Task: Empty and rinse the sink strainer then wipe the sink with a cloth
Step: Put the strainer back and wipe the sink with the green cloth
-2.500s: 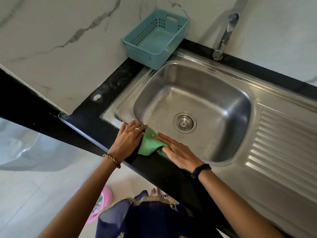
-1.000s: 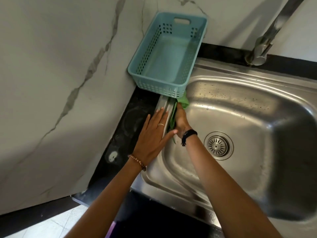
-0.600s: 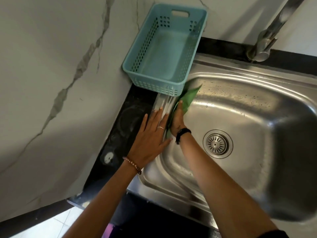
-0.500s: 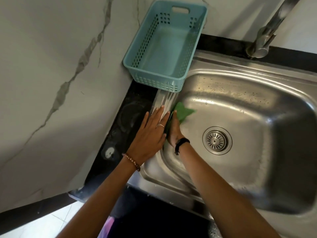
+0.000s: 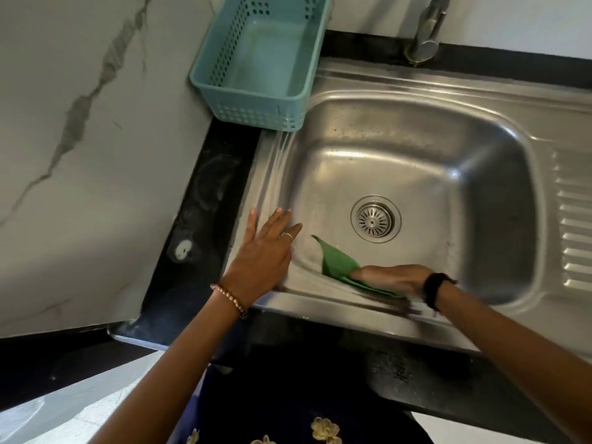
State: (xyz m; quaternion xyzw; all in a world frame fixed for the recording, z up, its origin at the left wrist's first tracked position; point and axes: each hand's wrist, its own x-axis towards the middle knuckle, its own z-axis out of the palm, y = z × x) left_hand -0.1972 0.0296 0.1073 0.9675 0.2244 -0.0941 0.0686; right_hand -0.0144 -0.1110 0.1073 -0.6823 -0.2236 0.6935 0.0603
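The steel sink (image 5: pixel 448 129) fills the middle of the head view, with the round metal strainer (image 5: pixel 375 218) seated in its drain. A green cloth (image 5: pixel 336 262) lies against the near inner wall of the basin, left of centre. My right hand (image 5: pixel 394 278) presses flat on the cloth along that near wall, fingers pointing left. My left hand (image 5: pixel 262 256) rests flat on the sink's left rim at the near left corner, fingers spread, holding nothing.
An empty teal plastic basket (image 5: pixel 266 56) stands at the back left corner, overlapping the sink rim. The tap (image 5: pixel 424 33) rises at the back. A ribbed draining board (image 5: pixel 573 225) lies to the right. A black counter (image 5: pixel 198 225) borders the sink against a marble wall.
My right hand has swept the cloth from the far left rim near the basket down to the near inner wall. My left hand slid toward me along the left rim.
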